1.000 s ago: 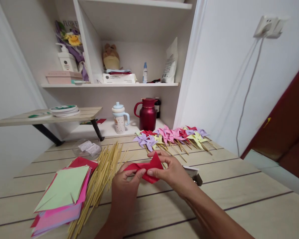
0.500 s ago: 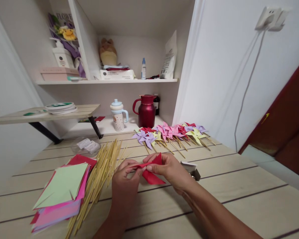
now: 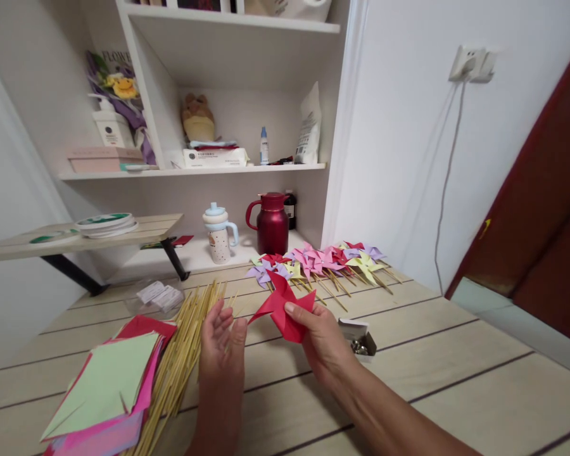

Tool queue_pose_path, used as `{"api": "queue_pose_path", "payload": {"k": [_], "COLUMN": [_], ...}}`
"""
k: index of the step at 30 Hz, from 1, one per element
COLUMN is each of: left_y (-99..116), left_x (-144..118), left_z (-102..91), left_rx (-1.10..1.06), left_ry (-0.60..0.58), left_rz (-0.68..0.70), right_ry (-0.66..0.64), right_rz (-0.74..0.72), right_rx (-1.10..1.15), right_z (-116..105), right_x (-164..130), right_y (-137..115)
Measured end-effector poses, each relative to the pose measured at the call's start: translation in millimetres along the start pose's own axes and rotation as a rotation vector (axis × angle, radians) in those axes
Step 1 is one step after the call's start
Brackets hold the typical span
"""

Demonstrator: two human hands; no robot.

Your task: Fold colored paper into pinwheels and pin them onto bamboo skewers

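1. right now the right hand [image 3: 320, 329] is pinching a folded red paper pinwheel [image 3: 281, 305] between thumb and fingers, lifting it just above the table [image 3: 456, 380], about midway along it and toward the near edge.
2. the left hand [image 3: 223, 339] is hovering open and empty, palm turned up, just beside the pinwheel and not touching it, with the bundle of bamboo sticks [image 3: 185, 354] lying right at its left.
3. judging by the grip, the centre where the points are meeting is the part to be guarding; pressing there firmly is probably keeping the vanes from springing apart.
4. a light hold is serving better than a squeeze, since the curled vanes are likely creasing easily.
5. the small box of pins [image 3: 360, 337] is sitting just right of the right hand, near enough for reaching without letting go.
6. finished pinwheels [image 3: 320, 263] are lying in a row toward the far edge, and the stack of coloured paper [image 3: 109, 386] is resting at the near left corner.
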State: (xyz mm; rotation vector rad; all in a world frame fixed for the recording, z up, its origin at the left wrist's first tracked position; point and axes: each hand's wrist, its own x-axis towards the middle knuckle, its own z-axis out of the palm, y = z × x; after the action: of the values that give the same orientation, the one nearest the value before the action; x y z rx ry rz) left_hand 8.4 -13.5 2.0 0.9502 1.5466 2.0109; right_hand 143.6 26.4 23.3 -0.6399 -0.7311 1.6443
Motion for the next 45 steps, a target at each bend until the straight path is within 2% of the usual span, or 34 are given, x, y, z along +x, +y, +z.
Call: {"api": "queue_pose_path", "payload": {"k": [2,5,8,11,17,22,26,32,39,45], "left_y": [-4,-1,10,19,23,24,22,17,27,28], "left_x": [-2,-9,-15,-20,-25,-23,-22,-23,-22,-20], "left_z": [2.3,3.9,3.9,2.7,2.0,3.5,3.6,3.8,2.9,2.0], "left_rx": [-0.042,-0.112,-0.242,-0.348,-0.379,-0.389,-0.395,-0.366,-0.244,-0.214], "left_ry": [-0.046,-0.224,-0.455,-0.558,-0.487,-0.498,-0.476,-0.378,-0.256,-0.221], "left_rz": [-0.148,-0.338,-0.399,-0.43,-0.448,-0.49,-0.464,-0.454,-0.508,-0.504], "right_ry": [0.028,0.022,-0.024,-0.04,-0.035,-0.053,-0.034,-0.031,-0.062,-0.05], "right_rz": [0.001,0.006,0.026,0.044,0.031,0.013,-0.006,-0.01,0.064,0.049], "right_rx": [0.044,0.085,0.082,0.071,0.07,0.018,-0.041,-0.075,-0.034,-0.008], "right_z": [1,3,6,8,8,6,4,3,6,4], "right_x": [0,-4,-8,-11,-12,-13,-13,-13,-16,-12], "right_y": [2,5,10,14,17,20,23,26,27,20]}}
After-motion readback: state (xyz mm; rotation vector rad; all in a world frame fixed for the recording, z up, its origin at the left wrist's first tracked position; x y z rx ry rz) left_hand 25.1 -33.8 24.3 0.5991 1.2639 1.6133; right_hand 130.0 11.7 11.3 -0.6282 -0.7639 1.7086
